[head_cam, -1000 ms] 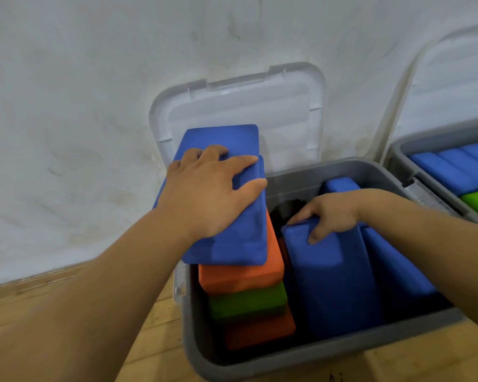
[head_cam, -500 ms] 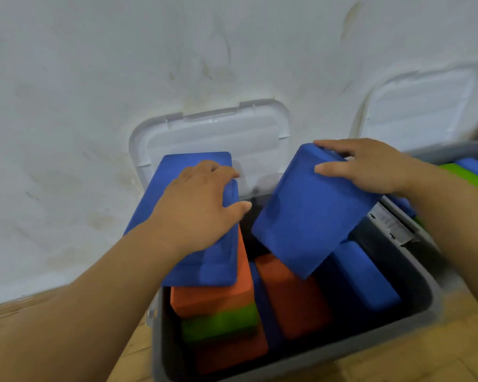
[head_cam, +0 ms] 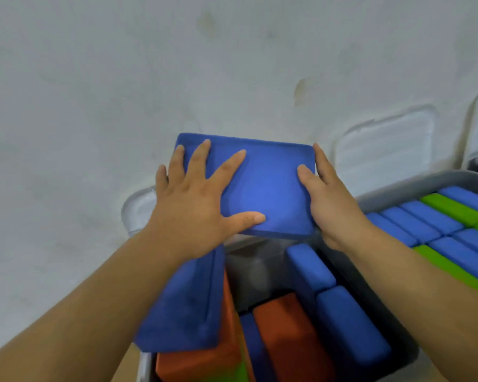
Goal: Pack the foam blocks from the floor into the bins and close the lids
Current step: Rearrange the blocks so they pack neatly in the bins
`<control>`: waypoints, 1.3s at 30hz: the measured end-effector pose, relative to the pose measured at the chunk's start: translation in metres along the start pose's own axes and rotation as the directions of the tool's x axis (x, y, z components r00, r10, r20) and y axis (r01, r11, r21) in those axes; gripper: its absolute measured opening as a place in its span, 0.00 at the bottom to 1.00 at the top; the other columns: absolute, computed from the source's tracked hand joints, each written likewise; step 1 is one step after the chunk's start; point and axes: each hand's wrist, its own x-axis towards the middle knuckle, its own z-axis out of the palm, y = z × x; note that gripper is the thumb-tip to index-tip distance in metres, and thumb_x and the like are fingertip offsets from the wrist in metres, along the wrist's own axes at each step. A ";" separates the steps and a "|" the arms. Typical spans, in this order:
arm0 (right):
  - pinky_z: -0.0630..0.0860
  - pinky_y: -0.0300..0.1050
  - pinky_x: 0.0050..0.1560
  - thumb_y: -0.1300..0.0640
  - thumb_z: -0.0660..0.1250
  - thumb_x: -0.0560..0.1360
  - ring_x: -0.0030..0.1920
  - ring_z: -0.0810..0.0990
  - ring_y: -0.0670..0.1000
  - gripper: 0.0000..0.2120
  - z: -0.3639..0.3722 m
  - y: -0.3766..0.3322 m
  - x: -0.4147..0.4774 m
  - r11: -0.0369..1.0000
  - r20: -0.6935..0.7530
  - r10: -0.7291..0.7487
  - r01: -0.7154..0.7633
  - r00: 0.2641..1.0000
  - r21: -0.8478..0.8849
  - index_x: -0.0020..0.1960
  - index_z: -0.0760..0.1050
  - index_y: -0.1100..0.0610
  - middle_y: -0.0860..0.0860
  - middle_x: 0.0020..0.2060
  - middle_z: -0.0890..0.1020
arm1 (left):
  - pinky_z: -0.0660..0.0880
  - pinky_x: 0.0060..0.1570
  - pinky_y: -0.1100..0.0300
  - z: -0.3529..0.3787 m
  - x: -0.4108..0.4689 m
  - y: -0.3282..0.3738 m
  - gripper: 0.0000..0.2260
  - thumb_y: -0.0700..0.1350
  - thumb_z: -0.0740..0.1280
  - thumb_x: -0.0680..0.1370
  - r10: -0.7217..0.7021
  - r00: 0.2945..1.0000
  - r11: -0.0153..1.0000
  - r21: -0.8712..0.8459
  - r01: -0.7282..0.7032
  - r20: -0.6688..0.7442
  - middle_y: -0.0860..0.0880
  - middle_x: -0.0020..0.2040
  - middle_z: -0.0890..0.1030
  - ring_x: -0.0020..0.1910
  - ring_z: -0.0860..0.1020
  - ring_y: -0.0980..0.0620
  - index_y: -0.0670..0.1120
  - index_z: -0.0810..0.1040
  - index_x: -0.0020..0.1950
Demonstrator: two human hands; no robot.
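Block (head_cam: 268,188) — left grip (head_cam: 193,208) flat atop, right grip (head_cam: 331,208) pinching edge.

Bare forearms (head_cam: 94,312), left hand (head_cam: 193,208), right hand (head_cam: 333,205)

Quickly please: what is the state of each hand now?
Left hand: open, fingers spread flat on the raised blue foam block.
Right hand: grips that block's right edge, thumb in front.

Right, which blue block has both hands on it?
The flat blue block above the grey bin: the left hand is spread on top, the right hand grips its right edge. The other blue blocks sit inside bins.
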 end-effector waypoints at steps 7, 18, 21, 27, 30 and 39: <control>0.82 0.51 0.39 0.49 0.58 0.85 0.48 0.87 0.52 0.18 0.060 0.013 -0.017 0.924 0.304 0.206 -0.287 0.930 0.252 0.70 0.67 0.30 0.42 0.56 0.85 | 0.53 0.76 0.40 -0.027 0.012 -0.032 0.39 0.77 0.42 0.70 -0.005 0.988 0.967 0.251 -0.035 0.157 0.51 0.79 0.60 0.77 0.57 0.41 0.66 0.56 0.79; 0.73 0.46 0.67 0.41 0.75 0.72 0.62 0.79 0.48 0.27 0.026 0.164 -0.014 0.746 0.476 0.494 -0.074 0.728 -0.662 0.68 0.75 0.46 0.47 0.63 0.81 | 0.58 0.77 0.48 0.014 -0.010 -0.055 0.38 0.81 0.50 0.66 0.016 0.859 0.987 -0.145 0.068 0.511 0.54 0.79 0.58 0.77 0.60 0.48 0.75 0.55 0.76; 0.69 0.44 0.69 0.39 0.76 0.71 0.68 0.74 0.49 0.35 0.030 0.188 -0.009 0.662 0.501 0.560 0.008 0.660 -0.750 0.74 0.70 0.47 0.44 0.67 0.74 | 0.56 0.77 0.43 0.017 -0.010 -0.051 0.40 0.82 0.49 0.64 0.030 0.854 0.992 -0.123 0.040 0.519 0.53 0.80 0.56 0.78 0.58 0.45 0.77 0.52 0.75; 0.69 0.55 0.72 0.25 0.69 0.58 0.73 0.69 0.56 0.53 0.050 0.259 0.002 0.537 0.486 0.646 0.103 0.588 -0.837 0.79 0.62 0.43 0.50 0.77 0.65 | 0.55 0.77 0.41 0.022 -0.007 -0.048 0.41 0.83 0.48 0.63 0.012 0.861 0.993 -0.111 0.052 0.508 0.53 0.81 0.56 0.79 0.56 0.46 0.76 0.51 0.76; 0.62 0.58 0.76 0.23 0.67 0.61 0.78 0.60 0.59 0.57 0.062 0.290 0.000 0.450 0.435 0.710 0.117 0.554 -0.885 0.82 0.53 0.44 0.52 0.81 0.57 | 0.55 0.77 0.41 0.024 -0.006 -0.048 0.41 0.82 0.48 0.63 0.015 0.868 0.993 -0.111 0.047 0.496 0.54 0.81 0.56 0.79 0.56 0.47 0.75 0.52 0.76; 0.54 0.64 0.78 0.32 0.61 0.73 0.80 0.54 0.61 0.40 0.067 0.313 -0.003 0.280 0.342 0.812 0.199 0.473 -0.939 0.81 0.52 0.37 0.52 0.82 0.52 | 0.57 0.76 0.41 0.030 -0.008 -0.055 0.40 0.82 0.47 0.64 0.025 0.887 0.992 -0.121 0.035 0.461 0.55 0.80 0.58 0.78 0.58 0.49 0.75 0.52 0.76</control>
